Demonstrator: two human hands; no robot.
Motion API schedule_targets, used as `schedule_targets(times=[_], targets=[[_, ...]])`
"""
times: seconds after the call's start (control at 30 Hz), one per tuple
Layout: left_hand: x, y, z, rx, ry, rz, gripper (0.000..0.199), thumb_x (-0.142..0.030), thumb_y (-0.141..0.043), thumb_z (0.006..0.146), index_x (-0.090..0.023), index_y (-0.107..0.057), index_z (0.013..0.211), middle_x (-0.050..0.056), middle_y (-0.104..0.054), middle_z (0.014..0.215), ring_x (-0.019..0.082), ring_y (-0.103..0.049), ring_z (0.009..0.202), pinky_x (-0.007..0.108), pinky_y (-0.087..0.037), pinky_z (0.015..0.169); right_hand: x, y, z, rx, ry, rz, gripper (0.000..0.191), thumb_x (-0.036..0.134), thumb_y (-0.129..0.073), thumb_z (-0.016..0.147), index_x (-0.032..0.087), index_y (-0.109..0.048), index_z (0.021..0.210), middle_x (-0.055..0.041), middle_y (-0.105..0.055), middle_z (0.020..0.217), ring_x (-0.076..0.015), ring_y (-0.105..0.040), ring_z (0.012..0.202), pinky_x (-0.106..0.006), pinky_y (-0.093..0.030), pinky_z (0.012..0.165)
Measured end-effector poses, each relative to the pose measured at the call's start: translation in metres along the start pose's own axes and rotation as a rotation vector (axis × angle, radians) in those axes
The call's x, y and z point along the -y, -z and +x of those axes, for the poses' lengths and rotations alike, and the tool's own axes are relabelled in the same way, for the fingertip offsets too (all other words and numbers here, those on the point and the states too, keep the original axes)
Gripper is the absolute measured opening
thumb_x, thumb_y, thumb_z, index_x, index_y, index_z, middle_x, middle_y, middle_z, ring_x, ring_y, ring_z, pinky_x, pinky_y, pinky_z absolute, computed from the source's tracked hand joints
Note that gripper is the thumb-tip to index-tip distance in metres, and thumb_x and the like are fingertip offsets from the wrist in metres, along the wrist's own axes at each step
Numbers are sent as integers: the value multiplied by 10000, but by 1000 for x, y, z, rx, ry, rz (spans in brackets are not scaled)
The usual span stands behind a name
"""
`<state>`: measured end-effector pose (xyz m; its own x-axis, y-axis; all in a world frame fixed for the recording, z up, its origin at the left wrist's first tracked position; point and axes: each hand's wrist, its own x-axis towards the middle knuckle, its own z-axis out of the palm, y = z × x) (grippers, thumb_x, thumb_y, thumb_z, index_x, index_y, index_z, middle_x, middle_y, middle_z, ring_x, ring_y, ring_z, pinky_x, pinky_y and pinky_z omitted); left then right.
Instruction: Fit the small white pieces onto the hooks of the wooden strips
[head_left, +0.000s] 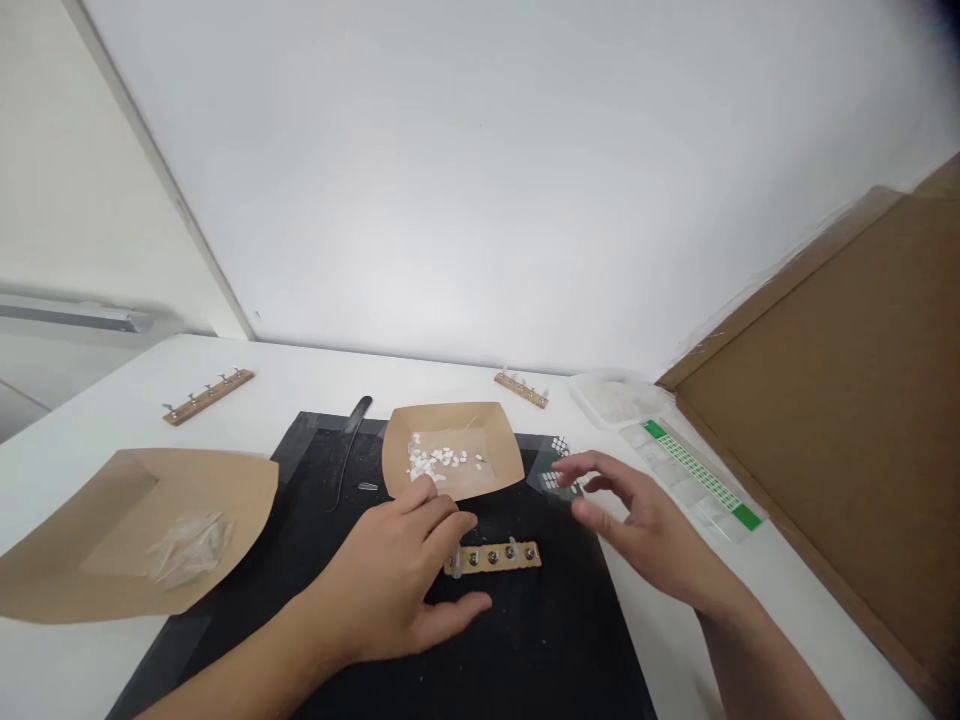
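A small wooden strip (482,562) with a row of round metal posts lies on the black mat (525,640). Clear nail tips stand on some of its posts, one at the left end (456,562). My left hand (405,575) reaches over that left end, thumb and index finger apart on either side of it; whether it touches the strip I cannot tell. My right hand (645,515) hovers at the mat's right edge with thumb and fingers apart. Beside its fingertips is a dark sheet (536,478) of white adhesive dots, partly hidden by the hand.
A brown paper tray (506,440) holds white bits. Another tray (97,480) at left holds clear plastic pieces. A dark curved nail file (352,440) and a loose clear tip (367,487) lie nearby. Two more strips (210,396) (521,390), a plastic case (701,480) and cardboard (840,380) surround the mat.
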<state>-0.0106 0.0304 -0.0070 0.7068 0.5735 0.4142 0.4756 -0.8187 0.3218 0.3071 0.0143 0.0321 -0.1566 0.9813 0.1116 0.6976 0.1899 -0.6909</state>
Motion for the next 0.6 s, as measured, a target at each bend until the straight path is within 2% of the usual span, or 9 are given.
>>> schedule_targets(times=[0.07,0.1,0.17,0.23,0.3,0.37,0.53,0.6], targets=[[1,-1,3,-112,-69,19,221,-305,-663,996,-164,-646,1165,83,-723,960,262,-620,872,415,-592,756,-13,2,4,-163,-118,-106,349,557,-552,1041,281,-763,1082,-49,-785,1012,-263,-720,934,-385,-575,810],[2,-1,4,-162,-109,42,135,-219,-627,1015,-161,-649,1134,70,-725,926,242,-612,839,399,-583,757,-20,2,6,-233,-146,-193,362,544,-530,1048,276,-773,1024,-49,-786,958,-271,-714,914,-389,-563,788],[3,-3,6,-239,-160,92,113,-112,-584,1025,-151,-652,1106,57,-735,896,221,-605,803,385,-576,768,-36,2,10,-288,-140,-345,357,502,-505,1052,281,-778,993,-55,-790,969,-302,-698,973,-423,-547,813],[6,-5,7,-285,-154,119,121,-87,-586,1024,-140,-654,1109,61,-752,914,220,-611,811,382,-583,785,-48,1,13,-295,-102,-384,348,440,-455,1067,292,-769,1096,-58,-794,1074,-325,-663,1117,-467,-535,908],[8,-6,5,-308,-130,132,141,-81,-592,1020,-135,-655,1134,69,-768,961,226,-627,850,392,-597,829,-56,0,14,-307,-72,-384,341,403,-452,1060,293,-747,1191,-61,-782,1174,-339,-610,1234,-496,-521,973],[11,-8,2,-322,-120,148,206,-57,-582,1010,-134,-651,1188,76,-781,1014,237,-643,904,400,-604,875,-60,1,14,-299,-63,-389,318,426,-513,1035,296,-743,1213,-65,-770,1223,-353,-583,1273,-506,-520,984],[17,-12,-3,-341,-30,189,458,28,-499,970,-163,-586,1377,81,-788,1123,258,-652,1021,381,-620,899,-61,-2,15,-274,-56,-396,308,508,-628,983,292,-770,1150,-69,-781,1187,-365,-616,1224,-521,-502,1005],[20,-14,-4,-331,38,205,570,41,-462,967,-182,-499,1490,76,-784,1184,264,-642,1062,388,-629,902,-62,-7,17,-300,-54,-397,318,508,-615,993,274,-770,1142,-78,-783,1181,-362,-624,1220,-523,-483,1027]])
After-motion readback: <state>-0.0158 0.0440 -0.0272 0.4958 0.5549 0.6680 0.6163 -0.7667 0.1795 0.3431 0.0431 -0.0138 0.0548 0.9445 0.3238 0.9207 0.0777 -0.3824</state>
